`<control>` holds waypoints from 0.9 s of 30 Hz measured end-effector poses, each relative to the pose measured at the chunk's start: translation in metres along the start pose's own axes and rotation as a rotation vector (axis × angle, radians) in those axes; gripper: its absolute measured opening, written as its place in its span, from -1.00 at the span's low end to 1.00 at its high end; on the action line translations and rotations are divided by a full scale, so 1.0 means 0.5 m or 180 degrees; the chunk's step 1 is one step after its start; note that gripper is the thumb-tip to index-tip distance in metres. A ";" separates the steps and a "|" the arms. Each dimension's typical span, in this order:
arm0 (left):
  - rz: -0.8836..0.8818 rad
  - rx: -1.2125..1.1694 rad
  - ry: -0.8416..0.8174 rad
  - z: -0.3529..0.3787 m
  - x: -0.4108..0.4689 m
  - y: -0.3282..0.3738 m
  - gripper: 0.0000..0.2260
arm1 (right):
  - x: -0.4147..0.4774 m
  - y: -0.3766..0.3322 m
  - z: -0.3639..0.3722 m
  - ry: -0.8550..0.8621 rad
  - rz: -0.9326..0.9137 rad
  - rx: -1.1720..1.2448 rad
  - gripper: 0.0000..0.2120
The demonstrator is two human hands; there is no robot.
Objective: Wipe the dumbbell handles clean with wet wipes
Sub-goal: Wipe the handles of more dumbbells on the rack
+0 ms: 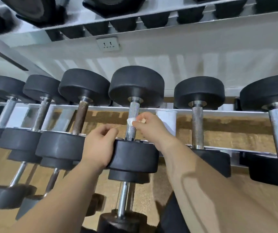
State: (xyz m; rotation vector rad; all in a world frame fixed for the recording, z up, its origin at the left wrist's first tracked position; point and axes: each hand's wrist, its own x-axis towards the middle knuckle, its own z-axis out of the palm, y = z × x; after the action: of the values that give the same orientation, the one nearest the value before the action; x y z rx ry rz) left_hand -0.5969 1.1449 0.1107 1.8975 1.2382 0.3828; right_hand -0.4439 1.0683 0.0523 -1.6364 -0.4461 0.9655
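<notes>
You are pinching a wet wipe [130, 121] against the dumbbell handle [133, 109], right hand [151, 127] fingers clamping on the wipe, that handle spanning the rack [101, 108], left hand [99, 145] fingers curling around the near weight [134, 157].

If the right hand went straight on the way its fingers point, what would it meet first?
The knurled handle; the right hand seems to press its wet wipe against it.

White two-rail rack [104, 108], a row of black round-headed dumbbells [136, 84] side by side across its rails
</notes>
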 end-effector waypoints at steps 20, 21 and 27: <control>-0.0123 0.0016 0.0017 -0.002 -0.001 0.010 -0.83 | 0.036 -0.045 0.004 0.0348 0.0052 0.0153 -0.91; -0.0117 0.0028 0.0037 -0.002 0.001 0.008 -0.84 | 0.020 -0.033 0.002 0.0100 0.0160 -0.0031 -0.90; -0.0159 0.0024 0.0062 0.000 -0.001 0.013 -0.86 | 0.011 -0.020 0.009 0.0065 0.0221 0.0040 -0.88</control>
State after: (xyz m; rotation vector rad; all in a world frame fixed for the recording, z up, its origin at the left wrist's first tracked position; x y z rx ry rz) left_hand -0.5928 1.1433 0.1158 1.8695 1.2992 0.3714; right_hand -0.4423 1.0782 0.0592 -1.6580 -0.3708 1.0003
